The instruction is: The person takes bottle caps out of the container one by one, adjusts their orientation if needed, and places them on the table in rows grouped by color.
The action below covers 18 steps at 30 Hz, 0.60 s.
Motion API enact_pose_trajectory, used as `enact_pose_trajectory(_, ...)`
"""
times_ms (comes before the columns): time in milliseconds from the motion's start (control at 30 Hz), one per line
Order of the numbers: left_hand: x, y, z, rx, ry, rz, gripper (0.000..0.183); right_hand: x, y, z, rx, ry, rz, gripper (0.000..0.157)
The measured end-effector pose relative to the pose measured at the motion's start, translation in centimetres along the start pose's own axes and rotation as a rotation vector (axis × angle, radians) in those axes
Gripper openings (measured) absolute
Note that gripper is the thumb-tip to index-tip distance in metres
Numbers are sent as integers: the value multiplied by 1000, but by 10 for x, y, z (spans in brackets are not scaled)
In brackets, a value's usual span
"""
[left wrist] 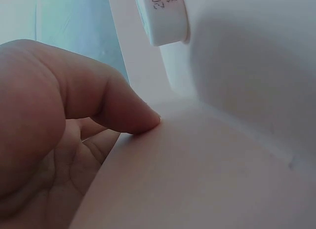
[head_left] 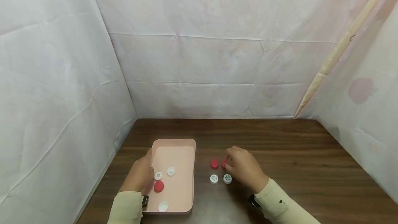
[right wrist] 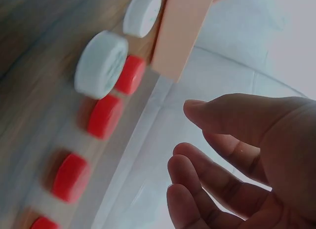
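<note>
My left hand (head_left: 139,173) grips the left rim of a pink tray (head_left: 186,196). In the left wrist view a digit presses on the tray wall (left wrist: 173,155), near a white bottle cap (left wrist: 165,17) with printed characters. Inside the tray lie a red bottle cap (head_left: 159,186) and several white ones. My right hand (head_left: 244,167) hovers over the caps right of the tray, overlapping a red cap (head_left: 224,164) in the head view. From the right wrist, thumb and fingers (right wrist: 217,115) stand apart with nothing between them, above a row of several red caps (right wrist: 71,177).
Left of my right hand sits another red cap (head_left: 214,164). Nearer me are two white caps with green marks, one left (head_left: 214,179) and one right (head_left: 227,179). White cloth walls (head_left: 199,61) enclose the brown wooden table (head_left: 280,141) at the back and sides.
</note>
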State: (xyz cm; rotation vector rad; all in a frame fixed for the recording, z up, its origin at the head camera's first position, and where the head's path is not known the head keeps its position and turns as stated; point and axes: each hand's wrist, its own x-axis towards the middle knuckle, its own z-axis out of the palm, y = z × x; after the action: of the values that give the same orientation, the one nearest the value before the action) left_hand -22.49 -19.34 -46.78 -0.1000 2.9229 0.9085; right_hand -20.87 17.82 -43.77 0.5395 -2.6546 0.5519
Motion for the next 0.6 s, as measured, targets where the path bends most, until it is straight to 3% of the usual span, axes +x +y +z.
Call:
enact_pose_trajectory(333,1,-2,2,-8,-10,-18,76,9,-21,8,47,-29,-45,17)
enact_pose_trajectory(600,1,-1,0,14,17,31,74,13,-30,20,44,-50,-88,18)
